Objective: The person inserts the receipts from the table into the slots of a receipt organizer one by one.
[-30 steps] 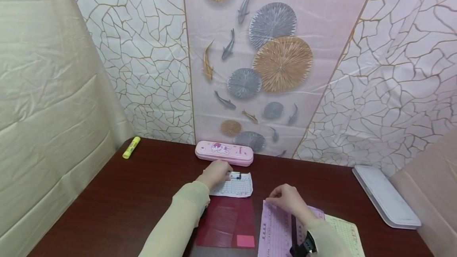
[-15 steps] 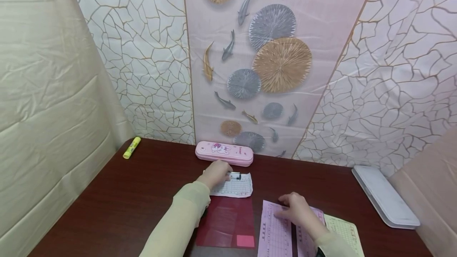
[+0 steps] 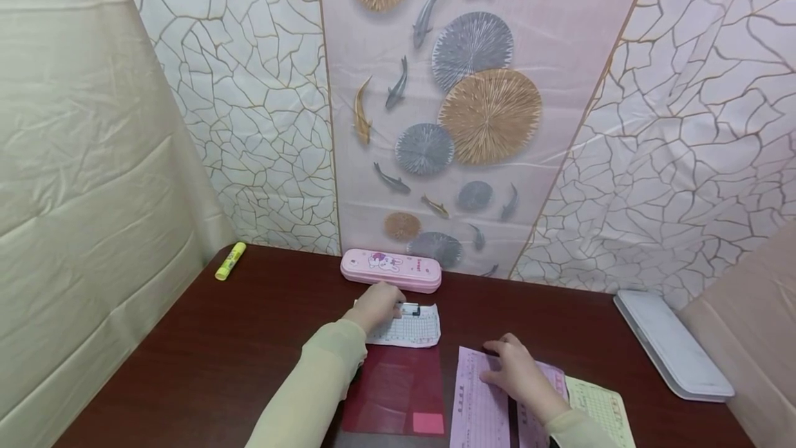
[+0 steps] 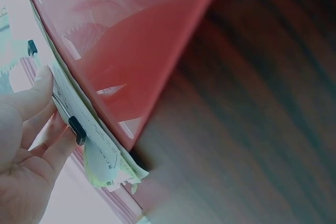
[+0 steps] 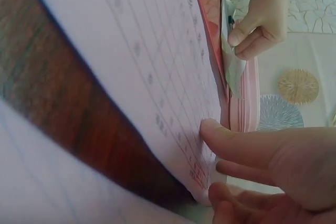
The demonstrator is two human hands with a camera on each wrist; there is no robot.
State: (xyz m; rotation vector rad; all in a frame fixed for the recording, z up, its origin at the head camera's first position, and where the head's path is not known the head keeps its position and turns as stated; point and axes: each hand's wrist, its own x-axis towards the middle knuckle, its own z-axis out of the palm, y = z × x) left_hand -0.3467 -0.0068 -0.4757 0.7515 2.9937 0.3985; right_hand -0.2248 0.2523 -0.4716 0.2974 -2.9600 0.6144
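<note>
My left hand (image 3: 377, 304) reaches to the far end of a see-through red clipboard (image 3: 398, 386). Its thumb and fingers pinch the metal clip (image 4: 62, 106) with black ends, as the left wrist view shows. White grid-printed paper (image 3: 413, 330) lies at that end by the clip. My right hand (image 3: 519, 373) is over the far edge of a lilac printed sheet (image 3: 477, 399), thumb and index finger spread apart. In the right wrist view its thumb rests on or close to the sheet (image 5: 157, 51); whether it touches is unclear.
A pink pencil case (image 3: 392, 270) with a rabbit picture stands behind the clipboard. A second lilac sheet (image 3: 531, 427) and a pale yellow-green sheet (image 3: 600, 406) lie at the right. A yellow glue stick (image 3: 231, 261) lies far left, and a flat white case (image 3: 671, 344) far right.
My right hand has moved slightly right and back from the lilac sheet's left corner, and its thumb and index finger have parted. My left hand stays at the clip.
</note>
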